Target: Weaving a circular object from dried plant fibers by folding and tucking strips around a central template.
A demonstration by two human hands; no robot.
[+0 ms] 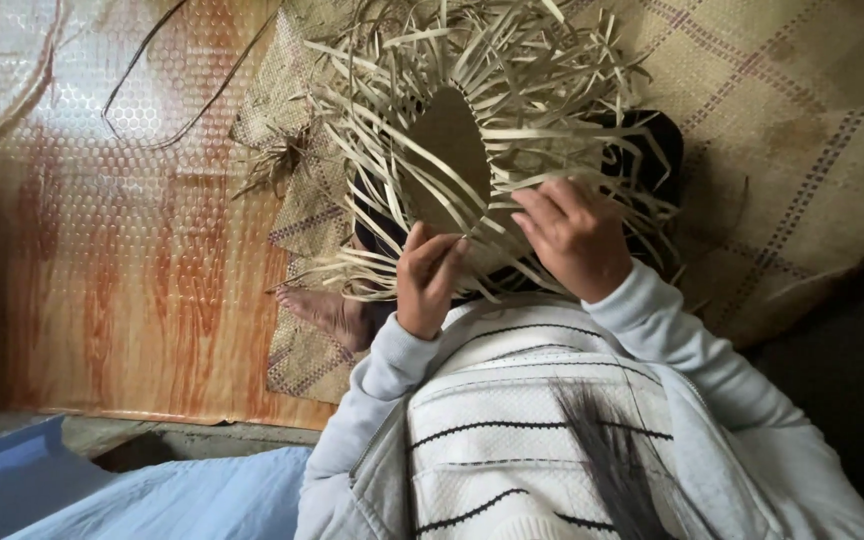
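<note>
Left hand (428, 280): grip pinched on loose strips at weave's near edge.
Right hand (574, 235): grip clamped on woven piece (449, 150), held over lap.
Around: woven mat (782, 130), bare foot (327, 312), wood-pattern floor sheet (122, 260).
Obstruction: splayed strips hide lap.

Floor's covered in a shiny vinyl sheet (122, 250) with an orange wood-grain print and a honeycomb texture, catching soft daylight near the top left. Over it lies a woven straw mat (782, 130), tan with faded purple check lines, its frayed edge toward the vinyl. Pale blue cloth (152, 500) sits bottom left, maybe bedding. Far right goes dark.
</note>
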